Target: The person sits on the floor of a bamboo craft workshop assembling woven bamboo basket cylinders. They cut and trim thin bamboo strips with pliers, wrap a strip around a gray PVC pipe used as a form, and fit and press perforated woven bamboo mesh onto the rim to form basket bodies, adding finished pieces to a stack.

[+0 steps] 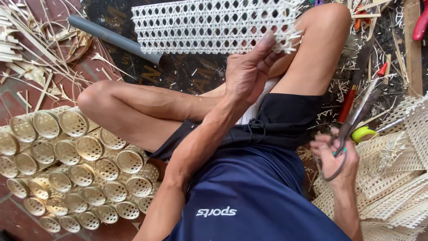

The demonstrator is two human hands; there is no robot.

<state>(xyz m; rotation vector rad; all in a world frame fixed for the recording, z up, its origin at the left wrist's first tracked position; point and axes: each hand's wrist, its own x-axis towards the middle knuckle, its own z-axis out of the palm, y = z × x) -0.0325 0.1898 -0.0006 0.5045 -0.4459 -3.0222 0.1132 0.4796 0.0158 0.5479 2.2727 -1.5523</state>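
- The left hand (pixel 248 73) pinches the frayed corner of a long white panel of open hexagonal cane weave (pixel 214 24), fingers closed on its loose strand ends.
- That panel lies across the raised knee, above a grey plastic pipe (pixel 113 39).
- The right hand (pixel 335 159) grips a pair of dark metal scissors (pixel 352 120), fingers curled through the handle loops, blades pointing up and away.
- A stack of round woven bamboo cylinders (pixel 76 165) sits beside the left leg.
- More white woven panels (pixel 397 178) pile up just beside the right hand.

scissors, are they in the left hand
No, the scissors are gripped in the right hand, while the left hand pinches the woven mat.
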